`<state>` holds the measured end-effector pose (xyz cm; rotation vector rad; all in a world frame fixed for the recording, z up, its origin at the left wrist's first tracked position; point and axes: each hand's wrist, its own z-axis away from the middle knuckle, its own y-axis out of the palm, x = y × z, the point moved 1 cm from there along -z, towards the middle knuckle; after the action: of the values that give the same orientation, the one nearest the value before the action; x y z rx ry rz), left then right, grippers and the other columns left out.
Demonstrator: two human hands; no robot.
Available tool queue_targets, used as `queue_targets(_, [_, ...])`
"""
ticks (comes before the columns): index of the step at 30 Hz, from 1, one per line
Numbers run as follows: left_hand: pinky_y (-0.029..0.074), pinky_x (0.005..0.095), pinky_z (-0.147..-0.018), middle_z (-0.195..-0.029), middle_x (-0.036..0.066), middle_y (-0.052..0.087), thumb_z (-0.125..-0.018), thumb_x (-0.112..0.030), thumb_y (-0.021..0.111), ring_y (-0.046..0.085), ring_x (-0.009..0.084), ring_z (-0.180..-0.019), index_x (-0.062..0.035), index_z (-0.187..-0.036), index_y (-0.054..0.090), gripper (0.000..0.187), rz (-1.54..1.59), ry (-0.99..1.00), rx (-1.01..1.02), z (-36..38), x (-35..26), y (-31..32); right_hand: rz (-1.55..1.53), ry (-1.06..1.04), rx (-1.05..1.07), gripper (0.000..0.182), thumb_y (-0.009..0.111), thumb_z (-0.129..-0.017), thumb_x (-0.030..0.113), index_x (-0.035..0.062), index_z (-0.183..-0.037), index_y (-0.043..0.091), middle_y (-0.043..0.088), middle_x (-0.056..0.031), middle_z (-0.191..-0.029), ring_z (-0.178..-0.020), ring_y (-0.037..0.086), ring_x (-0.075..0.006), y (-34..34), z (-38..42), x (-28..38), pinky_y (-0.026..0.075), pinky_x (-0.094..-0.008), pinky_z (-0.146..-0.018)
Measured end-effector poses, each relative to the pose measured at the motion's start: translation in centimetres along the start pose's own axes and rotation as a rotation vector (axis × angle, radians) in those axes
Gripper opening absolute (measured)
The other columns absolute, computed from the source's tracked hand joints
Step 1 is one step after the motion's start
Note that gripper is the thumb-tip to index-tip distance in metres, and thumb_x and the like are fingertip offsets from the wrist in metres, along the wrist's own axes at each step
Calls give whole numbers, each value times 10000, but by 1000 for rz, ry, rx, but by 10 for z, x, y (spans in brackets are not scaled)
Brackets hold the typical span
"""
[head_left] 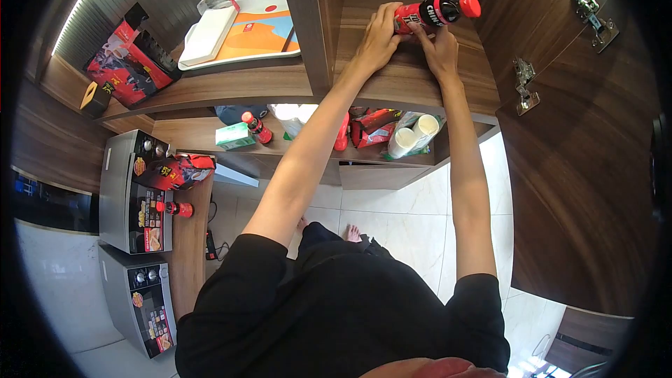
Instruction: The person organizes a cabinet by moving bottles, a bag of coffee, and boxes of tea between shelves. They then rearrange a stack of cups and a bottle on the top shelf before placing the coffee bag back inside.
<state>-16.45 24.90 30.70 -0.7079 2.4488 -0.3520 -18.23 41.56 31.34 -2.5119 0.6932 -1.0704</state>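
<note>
A dark bottle [435, 14] with a red cap and red label lies tilted on its side at the upper shelf [350, 17], its cap toward the right. My left hand [380, 35] is at the bottle's base end, fingers bent against it. Beside it, my right hand [438, 51] grips the middle of the bottle from below, thumb on the label. Both arms reach up into the open cabinet compartment, whose wooden walls stand on either side of the bottle.
An open cabinet door [574, 168] fills the right side. White tray [294, 45], red bag [129, 63] and tissue box [96, 98] occupy the left shelf. Below are a small bottle [257, 128], green box [234, 136] and paper cups [402, 141]. Two ovens [119, 189] stand lower left.
</note>
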Motion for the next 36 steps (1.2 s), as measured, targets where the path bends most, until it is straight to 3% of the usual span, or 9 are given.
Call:
queue_targets(6, [480,472,-983,-1328,207,491,-758,60,688,525,446,-1202,-17,-1329,420,635,43,-19,27,0,-3,-3,60,-84,-56,468,720,-848,519,68,-965,672,675,-82,-708,-644,669,-256,-8,5,21,499,-384,-615])
queue_targets(8, [471,455,-990,-1276,205,531,-748,5,737,532,414,-1214,-22,-1320,430,651,52,-49,14,1,0,-1,73,-238,-180,451,726,-843,515,75,-933,680,673,-74,-705,-649,673,-249,-6,5,26,500,-378,-607])
queue_targets(12, [465,438,-986,-1174,193,603,-734,-69,797,549,387,-1213,-33,-1282,456,647,176,-148,-34,3,2,5,181,-166,-182,437,739,-838,493,79,-961,671,676,-68,-707,-650,685,-254,-7,4,19,507,-376,-587])
queue_targets(15, [473,432,-960,-1131,183,627,-729,-114,824,579,373,-1157,-32,-1241,485,620,183,-106,112,1,1,3,182,-173,-246,444,739,-843,485,68,-973,662,676,-74,-698,-619,681,-266,-8,3,19,507,-377,-562])
queue_targets(18, [486,451,-902,-1110,168,626,-746,-194,829,595,369,-1085,-35,-1211,506,587,-44,8,36,-1,3,0,148,-188,-256,456,739,-846,482,54,-980,657,673,-82,-686,-588,672,-275,-8,5,20,504,-377,-544])
queue_targets(21, [479,442,-902,-1093,168,624,-751,-233,825,598,359,-1049,-42,-1198,518,575,-9,10,6,-1,-1,-1,119,-194,-257,456,746,-845,471,46,-980,655,673,-90,-683,-584,672,-279,-8,4,17,502,-376,-536])
queue_targets(36, [460,435,-915,-1106,160,599,-728,-249,838,571,349,-1058,-18,-1171,522,591,-67,52,-57,0,2,-1,102,-172,-179,467,686,-881,491,53,-1039,646,704,-158,-797,-731,695,-358,-5,2,12,523,-435,-628])
